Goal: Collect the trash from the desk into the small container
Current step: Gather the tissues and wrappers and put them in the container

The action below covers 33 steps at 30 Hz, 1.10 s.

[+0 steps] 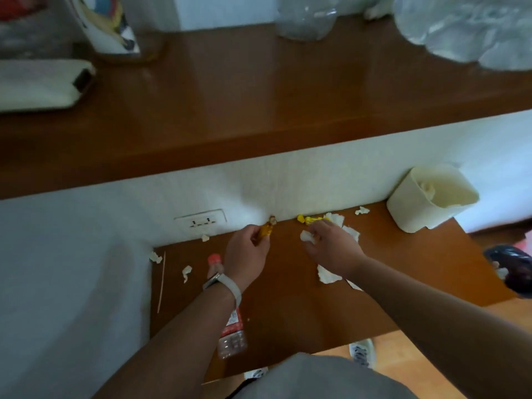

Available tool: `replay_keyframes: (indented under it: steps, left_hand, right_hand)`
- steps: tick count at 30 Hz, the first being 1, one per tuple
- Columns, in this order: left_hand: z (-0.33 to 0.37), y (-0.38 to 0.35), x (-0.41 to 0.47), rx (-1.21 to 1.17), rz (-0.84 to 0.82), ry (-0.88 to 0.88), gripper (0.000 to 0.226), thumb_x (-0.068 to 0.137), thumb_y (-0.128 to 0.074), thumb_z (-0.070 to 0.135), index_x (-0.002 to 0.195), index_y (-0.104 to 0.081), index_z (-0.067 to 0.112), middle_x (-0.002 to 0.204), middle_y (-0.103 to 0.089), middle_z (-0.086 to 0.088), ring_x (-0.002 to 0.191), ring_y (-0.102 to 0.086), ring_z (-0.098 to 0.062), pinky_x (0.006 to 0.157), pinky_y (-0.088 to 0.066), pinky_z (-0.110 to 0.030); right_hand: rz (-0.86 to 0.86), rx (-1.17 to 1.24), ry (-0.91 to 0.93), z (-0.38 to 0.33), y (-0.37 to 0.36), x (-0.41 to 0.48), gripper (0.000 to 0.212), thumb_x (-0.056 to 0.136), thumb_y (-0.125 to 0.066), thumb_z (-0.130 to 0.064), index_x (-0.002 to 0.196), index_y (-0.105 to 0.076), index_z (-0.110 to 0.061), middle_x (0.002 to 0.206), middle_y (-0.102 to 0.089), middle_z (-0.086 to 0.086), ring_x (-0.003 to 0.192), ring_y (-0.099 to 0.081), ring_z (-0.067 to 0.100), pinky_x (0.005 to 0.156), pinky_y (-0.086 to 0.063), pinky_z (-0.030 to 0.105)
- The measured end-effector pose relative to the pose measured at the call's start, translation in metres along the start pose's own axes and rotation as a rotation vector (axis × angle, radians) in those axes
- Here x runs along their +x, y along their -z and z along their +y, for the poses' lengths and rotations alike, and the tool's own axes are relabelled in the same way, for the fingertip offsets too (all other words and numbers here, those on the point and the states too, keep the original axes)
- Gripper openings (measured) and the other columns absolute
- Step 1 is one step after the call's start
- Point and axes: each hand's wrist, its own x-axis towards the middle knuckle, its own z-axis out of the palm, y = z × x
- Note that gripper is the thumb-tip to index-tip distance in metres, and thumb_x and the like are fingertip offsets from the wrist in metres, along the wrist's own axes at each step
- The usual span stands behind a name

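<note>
My left hand is shut on an orange-brown wrapper near the wall at the back of the brown desk. My right hand pinches a small white paper scrap. A yellow wrapper and crumpled tissue lie just beyond it. More white tissue sits under my right wrist. Small scraps dot the desk. The small cream container stands at the back right against the wall, with something pale inside.
A plastic bottle with a red cap lies under my left forearm. A thin wooden stick lies along the desk's left edge. A wall socket is behind. A brown shelf above holds bags and bottles. A dark bag hangs right.
</note>
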Motion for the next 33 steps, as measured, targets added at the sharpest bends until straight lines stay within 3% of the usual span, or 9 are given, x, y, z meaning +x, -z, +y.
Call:
replay_keyframes:
  steps: [5,9,12,17,21,27,33]
  left_hand:
    - [0.056,-0.053,0.011,0.005,0.005,0.012,0.014,0.097,-0.057,0.034,0.090,-0.062,0.023,0.078,-0.065,0.003,0.070,-0.064,-0.017,0.064,-0.055,-0.038]
    - [0.111,-0.108,0.015,0.000,-0.050,0.035,0.012,0.098,-0.056,0.033,0.100,-0.063,0.024,0.083,-0.066,0.006,0.067,-0.062,-0.012,0.057,-0.054,-0.027]
    - [0.153,-0.151,0.023,0.009,-0.075,0.042,0.010,0.097,-0.057,0.032,0.097,-0.063,0.024,0.080,-0.067,0.003,0.060,-0.057,-0.009,0.049,-0.046,-0.020]
    - [0.214,-0.213,0.034,0.005,-0.059,0.045,0.009,0.096,-0.058,0.030,0.091,-0.064,0.025,0.072,-0.062,0.005,0.057,-0.055,-0.010,0.048,-0.044,-0.021]
    - [0.248,-0.252,0.042,-0.009,-0.022,0.063,0.012,0.093,-0.059,0.037,0.083,-0.062,0.032,0.076,-0.068,0.005,0.060,-0.061,-0.016,0.055,-0.052,-0.032]
    - [0.279,-0.279,0.060,0.019,-0.007,0.112,0.016,0.089,-0.060,0.042,0.079,-0.061,0.030,0.077,-0.067,0.006,0.059,-0.057,-0.017,0.061,-0.055,-0.040]
    - [0.291,-0.295,0.088,0.138,-0.051,0.063,0.009,0.094,-0.058,0.033,0.092,-0.062,0.025,0.090,-0.065,0.010,0.068,-0.062,-0.015,0.060,-0.050,-0.029]
  right_hand:
    - [0.002,0.033,-0.040,0.064,0.046,-0.004,0.025,0.086,-0.058,-0.037,0.105,-0.059,-0.021,0.098,-0.053,-0.009,0.084,-0.054,0.013,0.070,-0.046,0.032]
    - [0.024,0.069,-0.083,0.120,0.090,-0.007,0.023,0.086,-0.056,-0.037,0.105,-0.058,-0.025,0.094,-0.054,-0.011,0.081,-0.053,0.011,0.068,-0.046,0.030]
    - [0.087,0.128,-0.085,0.160,0.124,-0.011,0.019,0.087,-0.058,-0.034,0.102,-0.059,-0.022,0.094,-0.057,-0.008,0.081,-0.056,0.013,0.070,-0.047,0.031]
    - [0.099,0.134,-0.056,0.226,0.172,-0.015,0.024,0.088,-0.059,-0.034,0.108,-0.059,-0.021,0.103,-0.058,-0.007,0.088,-0.057,0.013,0.079,-0.051,0.035]
    - [0.097,0.102,-0.034,0.274,0.200,-0.009,0.025,0.089,-0.057,-0.036,0.112,-0.055,-0.026,0.098,-0.052,-0.013,0.084,-0.053,0.010,0.074,-0.047,0.029]
    - [0.111,0.097,0.012,0.315,0.218,0.018,0.029,0.085,-0.054,-0.035,0.112,-0.057,-0.023,0.109,-0.058,-0.006,0.094,-0.056,0.018,0.079,-0.050,0.038]
    - [0.151,0.035,0.045,0.333,0.212,0.034,0.032,0.083,-0.060,-0.024,0.114,-0.060,-0.016,0.107,-0.062,0.002,0.094,-0.056,0.023,0.079,-0.048,0.035]
